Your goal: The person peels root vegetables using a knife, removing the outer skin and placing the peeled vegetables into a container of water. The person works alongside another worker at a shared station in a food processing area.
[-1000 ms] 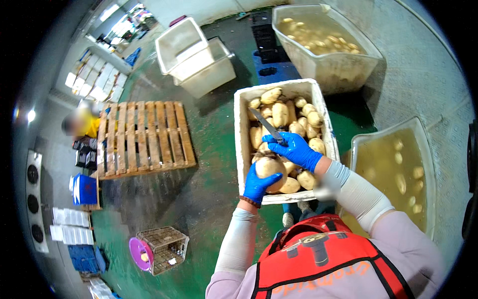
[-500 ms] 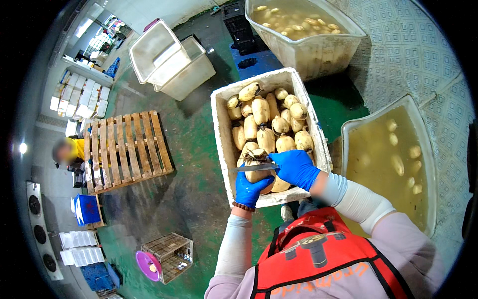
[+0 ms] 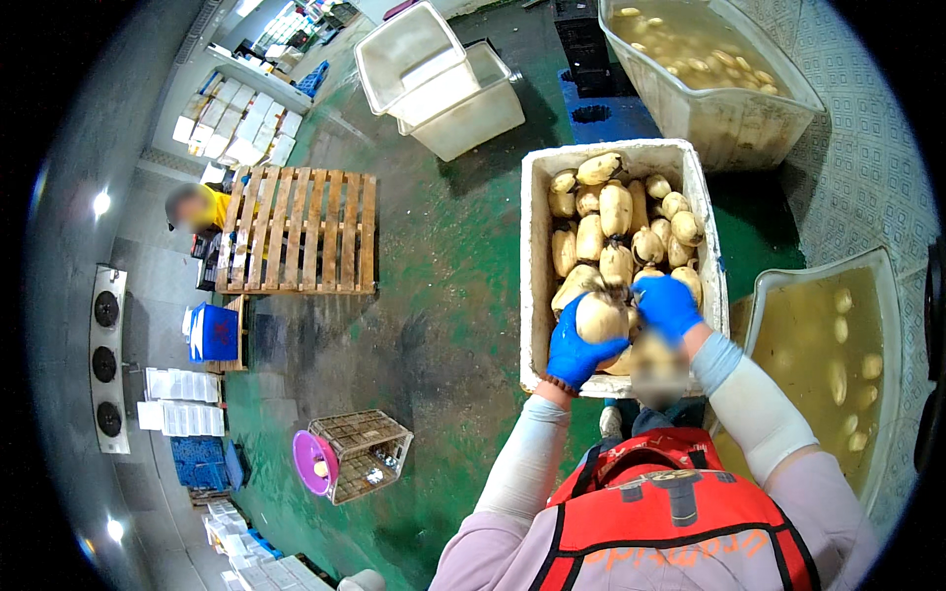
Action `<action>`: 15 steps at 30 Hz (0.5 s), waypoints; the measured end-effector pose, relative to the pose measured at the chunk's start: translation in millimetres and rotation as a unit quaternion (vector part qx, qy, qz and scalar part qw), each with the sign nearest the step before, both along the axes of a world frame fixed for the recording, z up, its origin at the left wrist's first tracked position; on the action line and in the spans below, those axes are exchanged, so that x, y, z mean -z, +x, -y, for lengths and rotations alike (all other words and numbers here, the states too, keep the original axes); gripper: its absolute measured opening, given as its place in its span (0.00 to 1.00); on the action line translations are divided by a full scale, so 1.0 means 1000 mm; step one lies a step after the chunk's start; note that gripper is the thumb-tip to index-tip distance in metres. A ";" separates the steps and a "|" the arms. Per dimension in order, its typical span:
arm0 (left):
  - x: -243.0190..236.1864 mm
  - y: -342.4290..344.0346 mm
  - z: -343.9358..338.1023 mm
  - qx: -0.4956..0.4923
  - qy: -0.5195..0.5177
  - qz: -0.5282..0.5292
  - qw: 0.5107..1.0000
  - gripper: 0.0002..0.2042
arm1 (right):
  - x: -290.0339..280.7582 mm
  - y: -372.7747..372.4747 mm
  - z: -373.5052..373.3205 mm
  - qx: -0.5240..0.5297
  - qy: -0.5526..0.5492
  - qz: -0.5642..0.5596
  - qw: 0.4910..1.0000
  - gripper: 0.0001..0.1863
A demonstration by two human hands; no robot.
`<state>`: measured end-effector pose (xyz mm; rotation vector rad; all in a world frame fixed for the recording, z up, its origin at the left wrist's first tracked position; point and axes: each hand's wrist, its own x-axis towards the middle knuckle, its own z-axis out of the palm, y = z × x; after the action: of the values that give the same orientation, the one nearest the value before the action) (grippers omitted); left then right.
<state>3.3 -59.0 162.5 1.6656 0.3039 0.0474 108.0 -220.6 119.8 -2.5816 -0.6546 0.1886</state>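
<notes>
A white foam box (image 3: pixel 533 266) in front of me holds several pale lotus roots (image 3: pixel 616 209) with dark joints. My left hand (image 3: pixel 574 352), in a blue glove, is wrapped around the left and lower side of a thick lotus root (image 3: pixel 599 317) at the box's near end. Close by on the right, touching or nearly touching the dark end of that root, is my right hand (image 3: pixel 670 305), also blue-gloved, its fingers closed. The knife it gripped in the earlier frame cannot be clearly made out now; blur and the hand cover that spot.
Tubs of murky water with lotus roots stand at the far right (image 3: pixel 709 123) and near right (image 3: pixel 757 325). White tubs (image 3: pixel 463 123) lie beyond the box. At left are a wooden pallet (image 3: pixel 305 231), a person (image 3: pixel 219 209) behind it, and a crate (image 3: pixel 370 443) with a purple basin (image 3: pixel 307 463).
My view has turned, shifting the scene right. The knife blade, which lay across the held root's top, no longer shows. The root's rounded end now faces up more, with its dark joint toward my right hand.
</notes>
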 end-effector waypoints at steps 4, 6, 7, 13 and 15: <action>-0.037 0.023 -0.007 0.042 0.092 0.115 0.988 0.43 | 0.089 0.063 0.136 0.144 -0.112 -0.064 0.981 0.12; -0.029 0.024 -0.022 -0.032 -0.025 0.089 0.995 0.38 | 0.077 0.049 0.123 0.218 0.171 -0.228 0.933 0.16; -0.019 0.026 -0.028 -0.063 -0.076 0.081 0.992 0.36 | 0.071 0.039 0.105 0.232 0.290 -0.304 0.877 0.17; 0.006 0.016 0.022 -0.040 -0.452 0.023 0.891 0.31 | 0.008 -0.046 0.013 0.136 0.585 -0.621 0.503 0.25; 0.025 0.014 0.035 -0.042 -0.435 0.022 0.899 0.32 | -0.019 -0.053 0.016 0.107 0.606 -0.606 0.504 0.29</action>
<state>17.3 -94.4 137.3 0.7578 0.3006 0.0098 54.8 -236.4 139.3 -0.6694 0.1702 0.9204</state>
